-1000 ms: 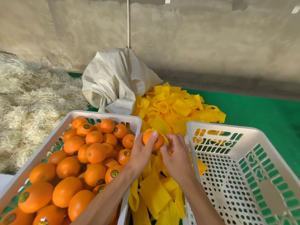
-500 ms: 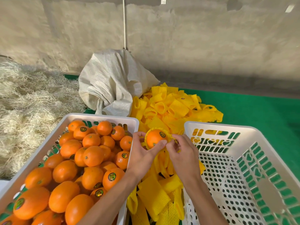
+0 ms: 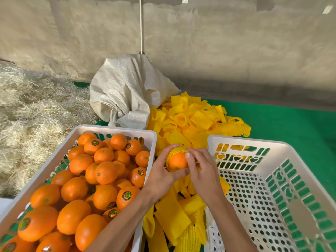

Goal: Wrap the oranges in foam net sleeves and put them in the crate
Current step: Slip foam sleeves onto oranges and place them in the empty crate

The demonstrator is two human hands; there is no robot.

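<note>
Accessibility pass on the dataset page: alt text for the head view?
Left hand and right hand hold an orange partly covered by a yellow foam net sleeve, between a crate of oranges and an empty white crate.

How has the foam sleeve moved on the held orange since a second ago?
Yes. The foam net sleeve has slid further over the orange, now covering its far half, with both hands gripping beside the empty crate.
</note>
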